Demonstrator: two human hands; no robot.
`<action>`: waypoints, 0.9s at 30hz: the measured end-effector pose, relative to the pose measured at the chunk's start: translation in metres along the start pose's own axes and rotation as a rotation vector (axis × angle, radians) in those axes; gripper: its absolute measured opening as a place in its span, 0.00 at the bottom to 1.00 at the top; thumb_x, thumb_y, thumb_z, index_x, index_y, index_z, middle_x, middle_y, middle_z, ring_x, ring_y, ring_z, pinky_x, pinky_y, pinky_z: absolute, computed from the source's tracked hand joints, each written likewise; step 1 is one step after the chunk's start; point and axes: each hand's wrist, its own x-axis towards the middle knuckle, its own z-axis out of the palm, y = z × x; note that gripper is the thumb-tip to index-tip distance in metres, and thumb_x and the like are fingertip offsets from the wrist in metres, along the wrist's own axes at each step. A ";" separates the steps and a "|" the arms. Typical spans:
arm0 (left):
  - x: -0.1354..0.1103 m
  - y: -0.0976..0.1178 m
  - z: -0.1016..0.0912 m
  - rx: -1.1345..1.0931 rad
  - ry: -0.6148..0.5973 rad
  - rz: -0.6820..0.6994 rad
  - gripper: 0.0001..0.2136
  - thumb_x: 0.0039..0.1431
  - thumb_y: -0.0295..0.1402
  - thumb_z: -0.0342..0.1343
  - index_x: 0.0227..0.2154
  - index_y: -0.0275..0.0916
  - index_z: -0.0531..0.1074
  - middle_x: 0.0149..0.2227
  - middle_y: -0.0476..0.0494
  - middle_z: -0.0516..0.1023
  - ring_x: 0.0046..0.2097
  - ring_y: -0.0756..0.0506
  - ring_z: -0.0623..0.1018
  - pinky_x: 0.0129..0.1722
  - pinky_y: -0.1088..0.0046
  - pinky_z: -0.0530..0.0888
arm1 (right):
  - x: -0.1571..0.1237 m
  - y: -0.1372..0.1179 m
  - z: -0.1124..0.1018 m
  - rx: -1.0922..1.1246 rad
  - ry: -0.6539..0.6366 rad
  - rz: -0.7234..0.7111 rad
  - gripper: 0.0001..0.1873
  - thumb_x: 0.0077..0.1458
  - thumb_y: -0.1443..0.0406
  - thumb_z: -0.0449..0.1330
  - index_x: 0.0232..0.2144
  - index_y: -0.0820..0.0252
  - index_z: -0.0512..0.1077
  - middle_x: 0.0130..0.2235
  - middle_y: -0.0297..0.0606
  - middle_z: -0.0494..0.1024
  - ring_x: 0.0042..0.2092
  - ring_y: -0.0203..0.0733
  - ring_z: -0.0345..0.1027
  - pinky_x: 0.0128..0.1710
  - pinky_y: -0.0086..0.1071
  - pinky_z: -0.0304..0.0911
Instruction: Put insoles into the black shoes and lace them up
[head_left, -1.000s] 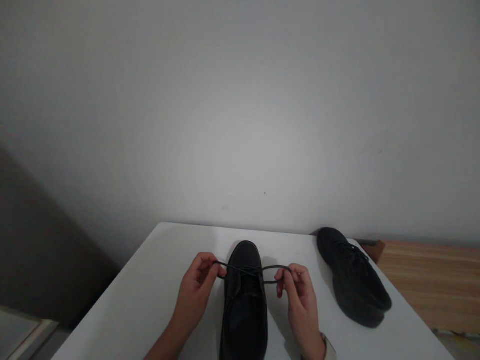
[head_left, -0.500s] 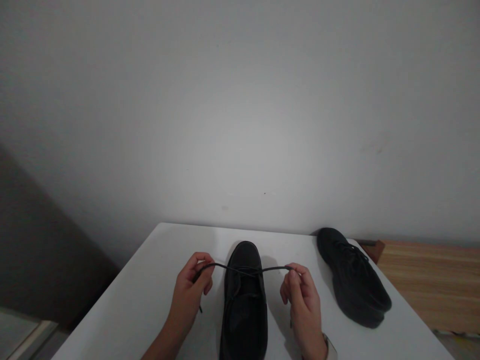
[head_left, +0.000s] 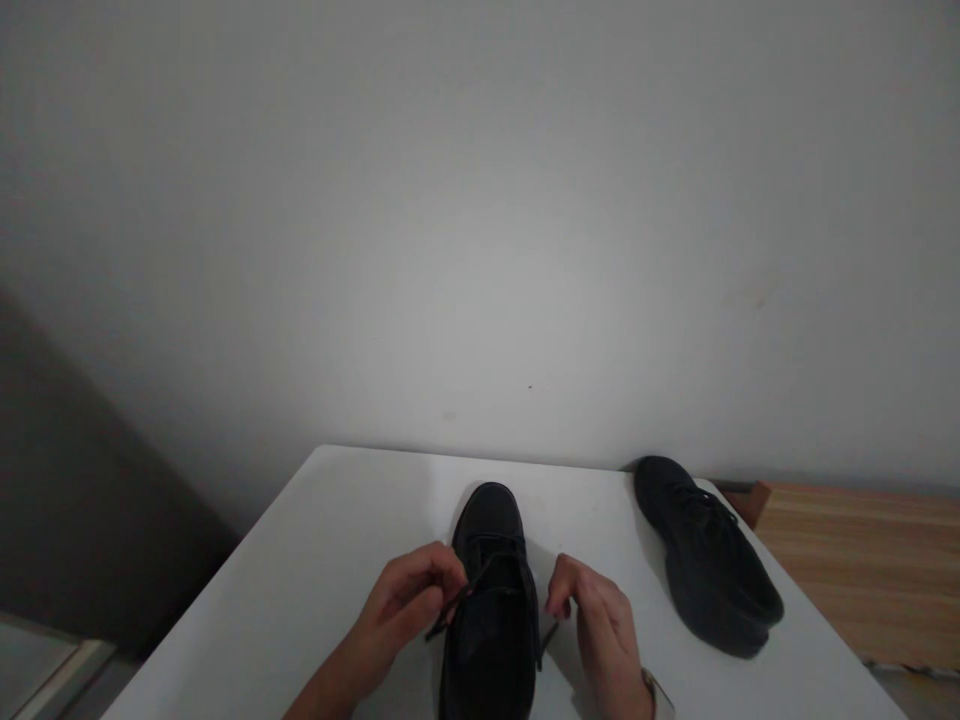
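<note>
- Black, matte, low-cut shoe (head_left: pixel 491 610) sits at 6 o'clock on the white table (head_left: pixel 315 560), toe pointing to 12, heel end cut off by the frame's bottom edge.
- Thin dark lace (head_left: pixel 457 600) – round cord, not flat – runs from the eyelet area down toward the L side; a 2nd end hangs at approx 4 o'clock of the tongue, by the R fingers.
- Left hand (head_left: pixel 409 605): at 9 o'clock of the shoe, fingers curled nearly closed, thumb + forefinger pinching the lace strand.
- Right hand (head_left: pixel 592 615): at 3 o'clock of the shoe, fingers bent in, tips pinched together close to the shoe's side; looks to have the other lace end, but the grip itself is too dark to confirm.
- Progress, as a judgement: laces look threaded through the eyelets, ends held low + close to the shoe; no bow visible, so the knot seems unfinished – loops + tightening left.
- Second shoe (head_left: pixel 705 555): same black matte look, at 2 o'clock, well apart, angled, near the table's R edge; whether it's tied, can't tell.
- Table smooth, plain; grey wall (head_left: pixel 480 220) behind; wood-grain surface (head_left: pixel 862 570) at 3 o'clock, beyond the table.
</note>
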 end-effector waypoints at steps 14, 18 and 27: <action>0.017 -0.009 0.004 0.444 0.362 -0.015 0.07 0.62 0.36 0.56 0.37 0.42 0.78 0.38 0.45 0.78 0.42 0.43 0.78 0.44 0.68 0.73 | 0.006 0.005 0.013 -0.114 0.048 0.121 0.13 0.66 0.56 0.56 0.45 0.53 0.76 0.38 0.38 0.76 0.37 0.42 0.71 0.36 0.33 0.66; 0.017 -0.009 0.008 0.487 0.281 -0.012 0.08 0.62 0.33 0.56 0.39 0.44 0.80 0.39 0.43 0.80 0.43 0.42 0.79 0.46 0.66 0.74 | 0.006 0.008 0.014 -0.107 0.006 0.096 0.13 0.66 0.58 0.56 0.49 0.50 0.76 0.45 0.41 0.75 0.48 0.47 0.70 0.47 0.37 0.66; 0.016 -0.011 0.009 0.511 0.272 -0.025 0.09 0.62 0.33 0.56 0.40 0.43 0.81 0.38 0.42 0.80 0.43 0.41 0.79 0.45 0.65 0.74 | 0.006 0.010 0.016 -0.102 0.006 0.091 0.15 0.66 0.57 0.56 0.52 0.49 0.76 0.45 0.42 0.74 0.46 0.46 0.71 0.45 0.37 0.69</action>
